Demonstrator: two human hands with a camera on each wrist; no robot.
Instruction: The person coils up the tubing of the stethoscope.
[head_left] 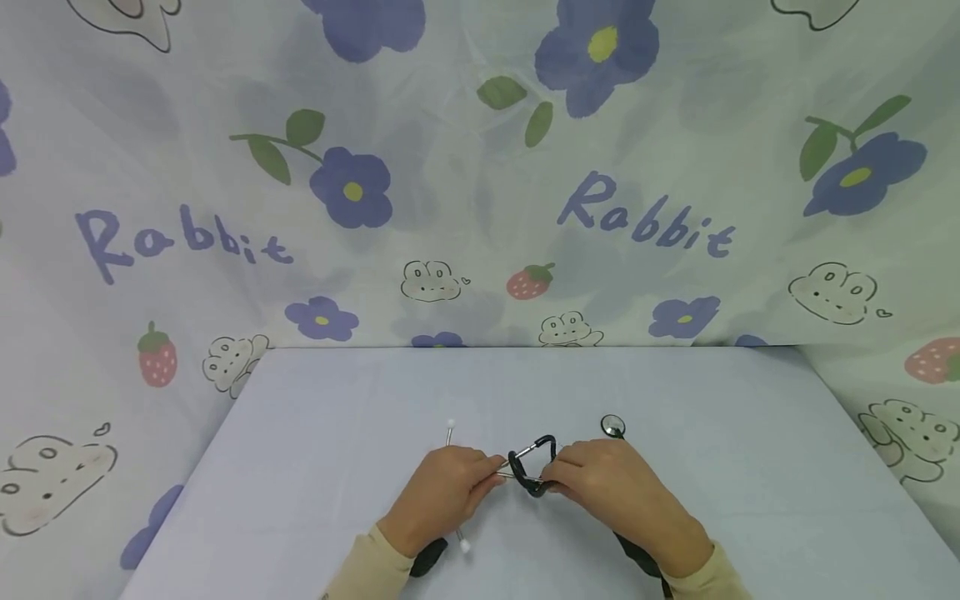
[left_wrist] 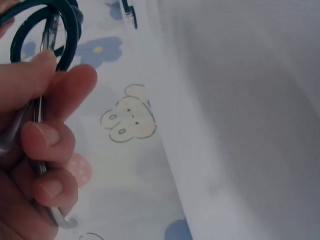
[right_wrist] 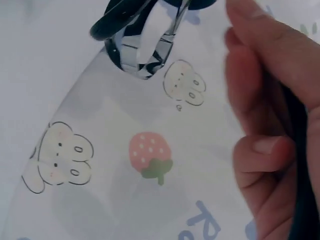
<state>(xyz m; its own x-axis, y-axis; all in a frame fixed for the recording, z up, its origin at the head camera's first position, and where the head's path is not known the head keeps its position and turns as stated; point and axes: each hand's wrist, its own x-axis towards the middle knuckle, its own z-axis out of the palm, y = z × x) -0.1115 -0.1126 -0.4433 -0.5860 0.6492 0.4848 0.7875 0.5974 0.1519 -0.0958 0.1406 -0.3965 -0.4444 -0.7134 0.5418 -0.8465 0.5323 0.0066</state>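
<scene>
A stethoscope is in both hands. My left hand (head_left: 450,483) grips its metal ear tubes (left_wrist: 37,112), fingers curled round them in the left wrist view. White ear tips (head_left: 451,423) show beyond and below this hand. Between the hands, the black tubing (head_left: 534,490) makes a loop with metal pieces across it. My right hand (head_left: 600,483) pinches the loop's near right side. The round silver chest piece (head_left: 612,426) with a dark rim lies just past the right hand. In the right wrist view, dark tubing (right_wrist: 300,125) runs behind the curled fingers; the palm's contact is hidden.
A white table (head_left: 315,433) lies under the hands. Behind it and at both sides hangs a cloth (head_left: 480,200) printed with flowers, rabbits and strawberries. Black pieces of tubing (head_left: 429,558) show beside the left wrist and below the right forearm.
</scene>
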